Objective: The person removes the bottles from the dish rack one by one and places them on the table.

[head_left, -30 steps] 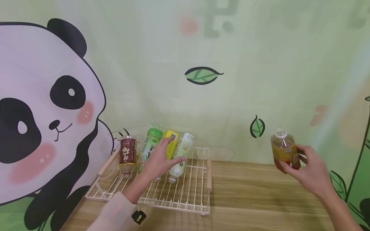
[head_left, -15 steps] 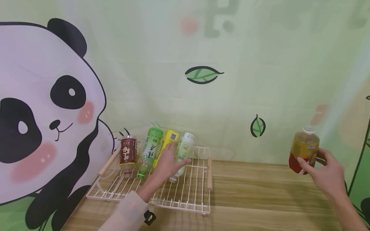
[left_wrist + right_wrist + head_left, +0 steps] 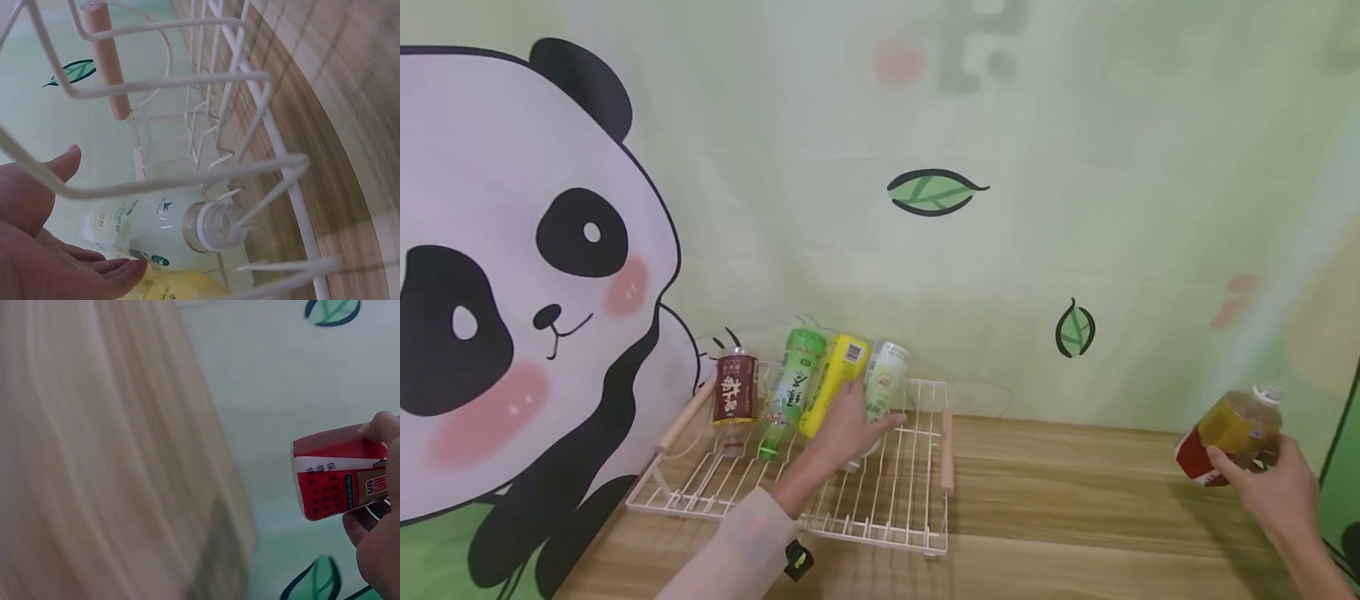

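Note:
My right hand [image 3: 1281,487] grips a drink bottle [image 3: 1236,437] with a yellow and red label. It is tilted, white cap up to the right, above the right part of the table; its red lower end [image 3: 337,472] shows in the right wrist view. Over the wire rack [image 3: 947,454] my left hand [image 3: 846,429] reaches out with extended fingers, thumb spread. Its fingertips are right at a pale green-white bottle [image 3: 165,228] and a yellow drink container [image 3: 841,362]. Both lie slanted in the rack, with necks toward me.
A green-capped tea bottle [image 3: 793,375] and a bottle with a dark red label [image 3: 735,392] lie in the rack's left half. The wooden table [image 3: 1060,500] extends to the right. Behind stands a pale green cloth backdrop [image 3: 1000,275] with a printed panda [image 3: 572,317].
My right hand has carried the bottle right and down, and the bottle has tipped from upright to slanted. My left hand has shifted right, from over the green bottle toward the yellow and pale ones.

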Tool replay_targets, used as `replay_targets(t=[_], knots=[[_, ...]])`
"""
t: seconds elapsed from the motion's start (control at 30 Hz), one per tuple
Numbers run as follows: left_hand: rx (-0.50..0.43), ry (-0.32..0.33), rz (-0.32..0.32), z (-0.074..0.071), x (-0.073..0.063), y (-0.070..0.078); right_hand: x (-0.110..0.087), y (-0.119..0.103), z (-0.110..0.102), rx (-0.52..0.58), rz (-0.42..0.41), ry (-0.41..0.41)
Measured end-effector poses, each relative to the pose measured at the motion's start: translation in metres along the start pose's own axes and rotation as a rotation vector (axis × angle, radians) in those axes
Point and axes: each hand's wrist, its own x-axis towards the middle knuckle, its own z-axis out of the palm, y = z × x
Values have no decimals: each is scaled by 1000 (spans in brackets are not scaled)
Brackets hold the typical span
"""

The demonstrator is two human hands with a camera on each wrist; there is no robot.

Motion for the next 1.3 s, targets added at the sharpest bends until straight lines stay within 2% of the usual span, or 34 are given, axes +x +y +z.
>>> replay_targets(t=[0.3,0.47,0.63,0.77,0.97,1.07,1.3], knots=[[13,-10,-17,2,-4,5,-3,28,6,-44,46,-70],[81,8,-41,5,-4,4,-2,38,8,-70,57,-111],[145,31,-63,4,-6,5,-4,45,12,-86,13,-126],[196,38,-65,5,-8,6,-4,48,14,-99,50,-141],[302,28,-55,9,-8,3,-2,53,17,-62,93,-184],[280,6,-64,10,-8,1,-2,55,18,-54,114,-189],[145,-66,-116,9,-14,-1,0,59,19,-107,145,-198]])
